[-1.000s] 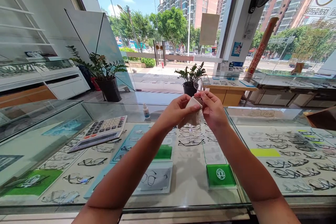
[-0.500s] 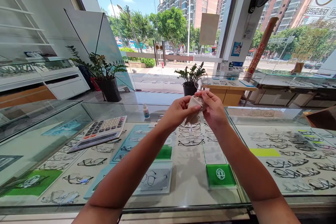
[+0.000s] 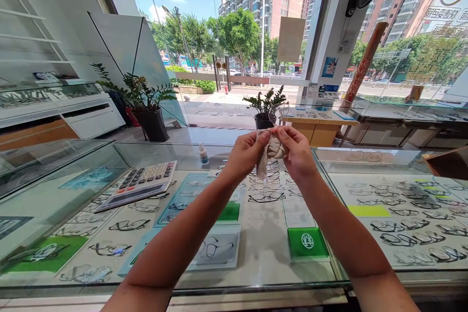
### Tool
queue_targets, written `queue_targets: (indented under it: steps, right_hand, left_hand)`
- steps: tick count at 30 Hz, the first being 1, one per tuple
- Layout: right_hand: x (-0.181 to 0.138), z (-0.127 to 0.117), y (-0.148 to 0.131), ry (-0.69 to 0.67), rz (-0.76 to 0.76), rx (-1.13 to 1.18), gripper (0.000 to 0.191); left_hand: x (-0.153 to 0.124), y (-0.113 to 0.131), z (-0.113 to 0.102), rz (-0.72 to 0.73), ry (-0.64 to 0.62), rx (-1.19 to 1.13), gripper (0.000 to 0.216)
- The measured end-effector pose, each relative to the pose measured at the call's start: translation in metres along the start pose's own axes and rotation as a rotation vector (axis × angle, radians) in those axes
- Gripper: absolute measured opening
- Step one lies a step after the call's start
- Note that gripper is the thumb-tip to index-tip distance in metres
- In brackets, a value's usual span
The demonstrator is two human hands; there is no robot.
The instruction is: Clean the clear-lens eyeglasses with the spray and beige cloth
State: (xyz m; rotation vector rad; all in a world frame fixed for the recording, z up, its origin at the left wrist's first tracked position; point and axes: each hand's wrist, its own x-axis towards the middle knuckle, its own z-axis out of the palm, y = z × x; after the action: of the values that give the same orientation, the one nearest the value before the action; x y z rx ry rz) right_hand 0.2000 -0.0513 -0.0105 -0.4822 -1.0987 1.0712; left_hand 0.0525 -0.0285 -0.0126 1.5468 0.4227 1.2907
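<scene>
Above the glass counter, my left hand [image 3: 246,153] is closed on a beige cloth [image 3: 276,150], thumb on top. My right hand [image 3: 297,151] is closed too, its thumb and forefinger pinching a thin-rimmed pair of glasses [image 3: 281,116] close to the cloth. The rims of the glasses stick up past the fingertips, against the plant and the far counter. Part of the cloth hangs down below the left fingers, and another part is bunched near the right palm. Which part of the frame lies inside the cloth is hidden by my fingers.
A small spray bottle [image 3: 203,154] and a large calculator [image 3: 141,183] rest on the glass display counter [image 3: 256,265]. Rows of spectacle frames [image 3: 266,197] lie under the glass. Potted plants [image 3: 149,124] stand beyond, before the glass doors.
The cloth has been turned and bunched between my hands, its patterned edge now hanging below the left fingers. Both hands have shifted slightly, and the glasses have tilted a little to the left.
</scene>
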Motion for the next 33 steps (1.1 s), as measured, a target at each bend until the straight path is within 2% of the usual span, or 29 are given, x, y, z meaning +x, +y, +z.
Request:
queue_targets:
  steps: [3, 5, 12, 14, 18, 20, 29, 33]
  right_hand:
    - [0.002, -0.004, -0.003, -0.005, 0.016, -0.029, 0.027]
    - [0.003, -0.006, -0.003, -0.007, 0.029, -0.026, 0.028]
    - [0.003, -0.004, 0.004, 0.023, 0.068, 0.016, 0.027]
    - [0.005, -0.006, 0.005, 0.019, 0.070, 0.027, 0.027]
    - [0.010, -0.012, 0.004, 0.005, 0.057, 0.015, 0.028]
    - [0.010, -0.013, 0.004, 0.001, 0.056, -0.010, 0.028]
    - [0.003, -0.001, 0.009, -0.029, 0.058, 0.046, 0.027]
    - [0.006, -0.007, 0.008, -0.052, 0.040, 0.026, 0.021]
  left_hand:
    - [0.001, 0.006, -0.009, -0.106, -0.193, -0.057, 0.039]
    - [0.001, 0.008, -0.012, -0.147, -0.232, -0.062, 0.037]
    - [-0.001, 0.001, 0.000, -0.123, -0.084, -0.019, 0.044]
    - [-0.001, 0.002, -0.001, -0.129, -0.094, -0.002, 0.042]
    - [0.000, 0.005, -0.005, -0.155, -0.194, -0.025, 0.040]
    - [0.001, 0.003, -0.006, -0.140, -0.183, -0.008, 0.041]
    - [0.002, -0.010, 0.000, 0.061, 0.101, 0.206, 0.045]
    - [0.006, -0.008, -0.006, -0.019, -0.032, 0.071, 0.053]
